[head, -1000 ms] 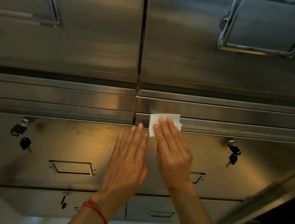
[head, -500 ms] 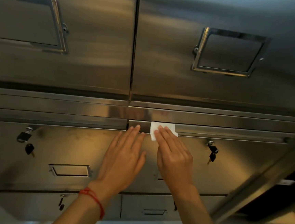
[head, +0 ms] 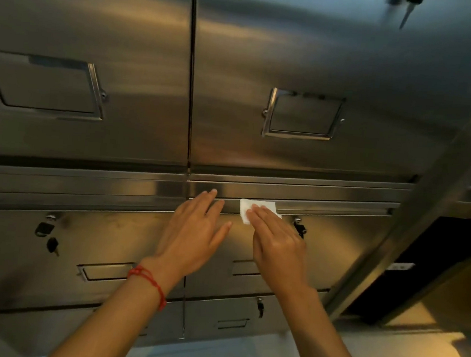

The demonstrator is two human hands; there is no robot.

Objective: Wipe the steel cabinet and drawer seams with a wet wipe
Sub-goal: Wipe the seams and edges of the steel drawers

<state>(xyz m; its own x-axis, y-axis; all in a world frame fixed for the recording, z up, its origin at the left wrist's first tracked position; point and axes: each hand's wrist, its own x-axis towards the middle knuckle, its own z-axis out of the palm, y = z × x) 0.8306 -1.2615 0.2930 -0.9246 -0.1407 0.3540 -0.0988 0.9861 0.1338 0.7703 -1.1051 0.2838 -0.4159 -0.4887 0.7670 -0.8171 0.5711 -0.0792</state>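
- No brand, label or writing can be read anywhere on the steel.
- The wipe (head: 255, 210) is a small white folded rectangle, its long axis running left to right along the horizontal drawer seam (head: 334, 208), near the middle of the cabinet (head: 296, 55).
- It lies flat on the steel at the top edge of the right drawer (head: 336, 244), just left of that drawer's lock (head: 299, 228).
- The right hand (head: 276, 239) presses the wipe with straight fingers pointing up and left; its grip is flat and open, nothing curled round the wipe.
- The left hand (head: 195, 231) rests flat on the steel just left of the wipe, fingers straight and slightly spread, holding nothing; its fingertips reach the seam beside the vertical seam (head: 191, 89).
- A red cord (head: 149, 283) circles the left wrist.
- Two framed holders (head: 302, 116) sit on the upper doors, one each side of the vertical seam.
- Keys (head: 52, 245) hang from the left drawer's lock.
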